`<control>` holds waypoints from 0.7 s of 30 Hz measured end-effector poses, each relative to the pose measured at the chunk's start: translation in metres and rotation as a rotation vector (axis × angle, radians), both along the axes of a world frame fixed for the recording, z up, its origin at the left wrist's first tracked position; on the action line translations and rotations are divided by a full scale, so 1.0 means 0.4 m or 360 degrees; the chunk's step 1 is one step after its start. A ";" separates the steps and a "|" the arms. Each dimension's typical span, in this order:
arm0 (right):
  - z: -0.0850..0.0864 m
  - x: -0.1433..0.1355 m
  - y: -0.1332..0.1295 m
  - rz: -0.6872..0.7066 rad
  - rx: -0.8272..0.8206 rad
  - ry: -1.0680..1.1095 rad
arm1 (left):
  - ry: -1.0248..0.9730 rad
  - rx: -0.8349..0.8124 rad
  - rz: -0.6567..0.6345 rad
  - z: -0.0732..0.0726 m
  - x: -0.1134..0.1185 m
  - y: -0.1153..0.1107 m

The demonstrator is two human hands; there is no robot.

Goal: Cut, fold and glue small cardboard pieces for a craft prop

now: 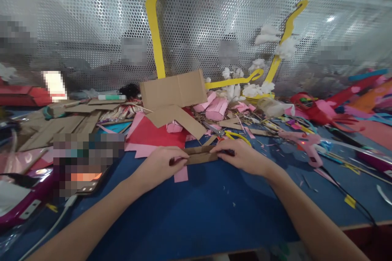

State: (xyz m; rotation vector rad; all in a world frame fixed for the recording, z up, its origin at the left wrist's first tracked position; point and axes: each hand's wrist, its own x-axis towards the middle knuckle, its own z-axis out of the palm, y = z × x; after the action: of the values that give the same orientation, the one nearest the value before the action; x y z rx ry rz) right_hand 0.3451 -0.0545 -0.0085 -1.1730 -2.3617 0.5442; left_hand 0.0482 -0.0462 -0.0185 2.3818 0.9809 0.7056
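Head view: pinching a folded cardboard strip (pixel 202 156) at both ends with left hand (pixel 163 161) and right hand (pixel 241 155), seemingly steadying its crease, with scissors (pixel 219 131) just beyond the right grip.

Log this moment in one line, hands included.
left grip: holds cardboard strip, left end | right grip: holds strip, right end | nearby: scissors

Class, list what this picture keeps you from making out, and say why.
Head view: ends of the cardboard strip, hidden by the left hand and right hand.
Head view: top of the tall yellow strip, cut off by the upper edge.
Head view: screen of the phone, masked by pixel blocks.
Head view: white scraps, too small to identify.
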 end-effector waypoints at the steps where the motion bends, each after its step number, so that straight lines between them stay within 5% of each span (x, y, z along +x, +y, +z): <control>1: -0.002 0.001 0.001 0.0003 0.0004 0.0001 | 0.0012 -0.0004 0.0004 0.000 0.001 -0.001; 21: -0.010 0.011 0.001 -0.0075 0.0049 -0.0046 | 0.0032 -0.0012 0.0193 -0.004 0.009 -0.005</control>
State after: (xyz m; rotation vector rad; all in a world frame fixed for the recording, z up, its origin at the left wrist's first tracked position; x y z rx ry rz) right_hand 0.3495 -0.0542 -0.0126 -1.2271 -2.3516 0.4766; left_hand 0.0518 -0.0483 -0.0200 2.3423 1.1423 0.7218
